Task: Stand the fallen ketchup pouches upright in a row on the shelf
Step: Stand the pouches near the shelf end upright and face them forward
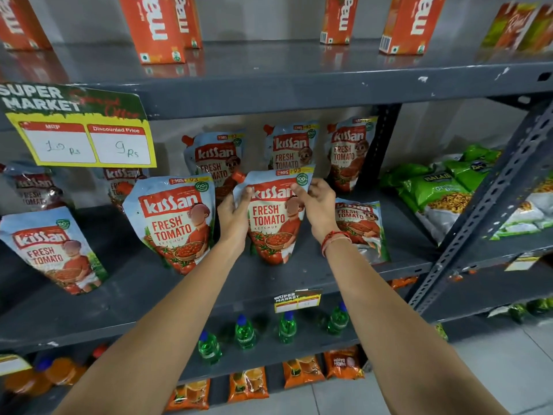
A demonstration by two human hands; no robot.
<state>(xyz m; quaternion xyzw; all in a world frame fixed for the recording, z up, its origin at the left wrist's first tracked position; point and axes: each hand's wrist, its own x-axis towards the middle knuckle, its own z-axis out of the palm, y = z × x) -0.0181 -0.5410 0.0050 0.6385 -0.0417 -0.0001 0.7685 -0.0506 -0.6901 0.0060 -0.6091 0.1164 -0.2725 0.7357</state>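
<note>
A ketchup pouch [273,223] stands upright at the middle of the grey shelf [209,283], held at both upper corners. My left hand [235,217] grips its left side below the red cap, and my right hand [317,205] pinches its top right edge. Two more pouches stand in the front row: one just left of it [175,223] and one at the far left [52,250]. A pouch [360,229] leans low to the right, behind my right wrist. Several pouches stand in the back row [291,145].
A yellow price sign [80,130] hangs from the shelf above at left. Green snack packets [440,190] fill the neighbouring bay at right, beyond a perforated upright post [490,199]. Orange juice cartons [158,25] stand on the top shelf. Green bottles [244,330] sit below.
</note>
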